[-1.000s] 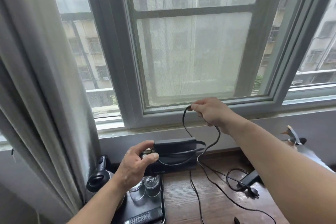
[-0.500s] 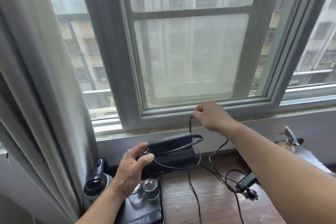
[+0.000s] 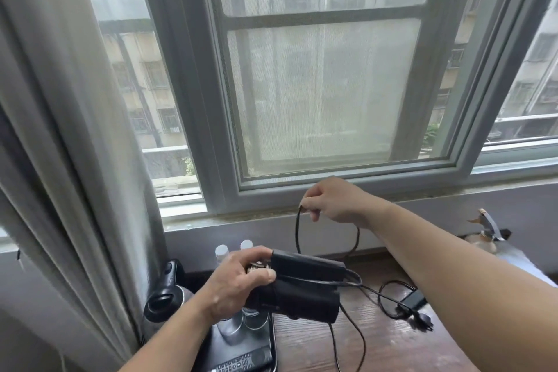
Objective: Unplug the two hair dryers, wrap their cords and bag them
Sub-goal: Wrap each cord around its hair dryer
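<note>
My left hand (image 3: 241, 284) grips a folded black hair dryer (image 3: 305, 290) above the left part of the wooden desk. A few turns of its black cord (image 3: 353, 278) lie across the dryer's body. My right hand (image 3: 335, 201) pinches a loop of that cord up near the window sill, above and right of the dryer. The rest of the cord trails down onto the desk and off the lower edge of the view. A black plug (image 3: 424, 318) lies on the desk to the right, beside another dark part (image 3: 413, 300) that is partly hidden by my right forearm.
A black tray (image 3: 238, 350) at the desk's left holds glasses, two capped bottles (image 3: 223, 252) and a remote control (image 3: 241, 362). A dark kettle (image 3: 169, 296) stands beside the grey curtain (image 3: 60, 130). The window sill (image 3: 392, 202) runs behind. Pale cloth lies at the far right.
My right hand has carried the cord loop leftward and round above the dryer, laying more cord on it. My left hand has tilted the dryer and shifted it slightly right.
</note>
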`<state>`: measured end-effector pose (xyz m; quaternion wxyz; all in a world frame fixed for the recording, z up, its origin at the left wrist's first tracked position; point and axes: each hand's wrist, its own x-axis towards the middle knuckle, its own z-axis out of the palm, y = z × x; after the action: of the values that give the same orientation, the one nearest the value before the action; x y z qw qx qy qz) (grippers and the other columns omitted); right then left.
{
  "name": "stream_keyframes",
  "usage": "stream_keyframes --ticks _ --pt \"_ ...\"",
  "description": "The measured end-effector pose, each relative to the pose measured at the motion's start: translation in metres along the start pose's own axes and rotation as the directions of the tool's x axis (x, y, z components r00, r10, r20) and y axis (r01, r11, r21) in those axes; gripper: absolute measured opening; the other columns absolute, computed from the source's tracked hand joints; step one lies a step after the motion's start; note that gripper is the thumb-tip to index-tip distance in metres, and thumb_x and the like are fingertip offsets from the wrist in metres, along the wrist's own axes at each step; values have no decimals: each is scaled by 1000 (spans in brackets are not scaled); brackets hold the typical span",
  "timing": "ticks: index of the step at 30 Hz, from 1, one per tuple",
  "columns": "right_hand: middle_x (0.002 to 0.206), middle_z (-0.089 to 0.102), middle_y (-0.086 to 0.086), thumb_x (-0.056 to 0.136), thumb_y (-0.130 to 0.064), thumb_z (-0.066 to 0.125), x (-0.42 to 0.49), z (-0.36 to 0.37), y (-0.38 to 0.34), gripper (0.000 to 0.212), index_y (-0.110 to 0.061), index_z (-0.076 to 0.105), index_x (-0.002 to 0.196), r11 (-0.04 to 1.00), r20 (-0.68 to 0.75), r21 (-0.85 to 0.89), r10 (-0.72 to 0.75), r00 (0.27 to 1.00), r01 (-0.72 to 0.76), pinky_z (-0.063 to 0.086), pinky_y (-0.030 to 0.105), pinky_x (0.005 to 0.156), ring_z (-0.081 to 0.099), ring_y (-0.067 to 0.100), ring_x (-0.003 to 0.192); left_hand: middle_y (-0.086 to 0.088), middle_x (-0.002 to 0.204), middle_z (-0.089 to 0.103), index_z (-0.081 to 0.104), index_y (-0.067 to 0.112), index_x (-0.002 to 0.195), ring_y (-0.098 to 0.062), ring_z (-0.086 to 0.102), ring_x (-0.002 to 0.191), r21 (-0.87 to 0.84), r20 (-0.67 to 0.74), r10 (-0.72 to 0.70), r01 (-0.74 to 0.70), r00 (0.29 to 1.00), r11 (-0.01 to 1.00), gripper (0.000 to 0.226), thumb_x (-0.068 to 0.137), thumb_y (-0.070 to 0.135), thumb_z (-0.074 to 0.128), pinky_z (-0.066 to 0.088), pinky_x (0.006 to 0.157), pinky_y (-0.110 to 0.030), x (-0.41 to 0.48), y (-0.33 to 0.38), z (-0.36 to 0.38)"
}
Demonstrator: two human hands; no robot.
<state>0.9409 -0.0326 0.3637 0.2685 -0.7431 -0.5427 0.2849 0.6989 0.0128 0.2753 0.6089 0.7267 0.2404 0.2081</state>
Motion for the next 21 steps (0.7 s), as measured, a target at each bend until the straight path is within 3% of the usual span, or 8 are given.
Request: stream_keyframes --ticks 4,6,9,11,14,16,21 --pt "67 70 -7 95 -33 63 -15 17 -26 24 -22 72 75 976 -48 -183 -129 991 118 43 20 57 56 4 56 -3 90 72 72 30 93 -17 70 82 94 -230 -87 111 969 989 17 78 35 65 58 80 -35 9 -16 1" --pt "69 68 -10 96 -34 62 -29 31 -34 24 -23 70 76 962 -95 -221 -186 978 161 40 17 56 58 1 61 -10 97 73 72 30 94 -29 71 88 -25 -381 -151 154 912 988 19 78 40 67 59 84 -50 13 -17 1" --pt "68 66 -7 99 -28 54 -54 58 -36 28 -23 64 73 971 -128 -109 -228 965 214 37 16 55 57 4 62 -16 96 74 73 28 91 -38 72 89 -194 -490 -202 120 848 974 9 92 26 64 59 82 -58 17 -12 -1" --pt "67 67 -4 100 -23 52 -68 76 -30 28 -25 64 75 975 -124 17 -217 968 221 36 13 56 56 2 58 -18 92 74 71 20 92 -39 70 83 -333 -486 -246 82 838 939 13 97 21 59 58 83 -60 16 -8 -2" --pt "69 69 -5 99 -22 56 -78 100 -9 20 -25 72 87 964 -139 151 -200 970 221 36 11 58 55 0 58 -18 84 68 64 14 94 -32 66 74 -503 -446 -274 15 852 864 12 100 20 55 55 73 -49 14 -3 0" --pt "68 70 -7 98 -24 60 -79 114 7 19 -25 74 84 959 -137 211 -162 977 189 36 10 58 55 -2 56 -18 83 65 61 12 100 -31 65 72 -564 -414 -269 -13 869 825 12 100 21 53 54 66 -43 13 -1 3" --pt "60 68 -8 98 -37 61 -78 131 30 33 -25 71 68 959 -80 267 -75 994 94 37 15 58 53 -1 53 -27 102 62 59 6 109 -40 61 90 -656 -300 -273 10 914 754 33 95 36 59 47 75 -51 13 -15 13"
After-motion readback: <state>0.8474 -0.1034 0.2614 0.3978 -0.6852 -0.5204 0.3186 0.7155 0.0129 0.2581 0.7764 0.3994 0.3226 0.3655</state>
